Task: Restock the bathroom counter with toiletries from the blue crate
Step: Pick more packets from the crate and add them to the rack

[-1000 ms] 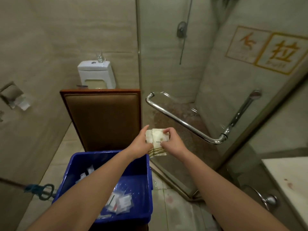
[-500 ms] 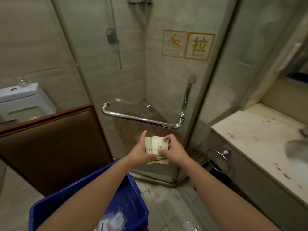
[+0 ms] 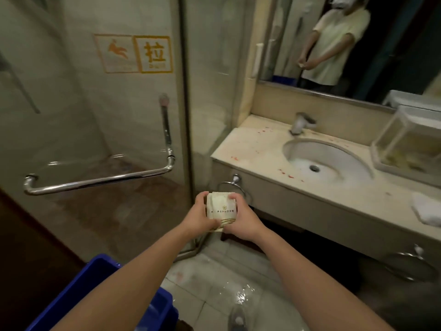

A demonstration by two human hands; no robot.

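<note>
Both hands clasp small stack of cream toiletry packets (image 3: 223,207). Left hand (image 3: 199,215) has fingers curled round stack's left edge; right hand (image 3: 241,219) pinches right edge and top corner. Stack held in air just off front left corner of counter (image 3: 257,151), below its top, near towel ring (image 3: 232,185) on counter's front face. Blue crate (image 3: 95,283) sits low, well left of counter. On counter: sunken basin (image 3: 327,161), tap (image 3: 301,123) behind it, clear box (image 3: 405,144) at right end, white cloth (image 3: 427,210) at front right. Glass shower door's chrome handle (image 3: 100,180) left of counter.
</note>
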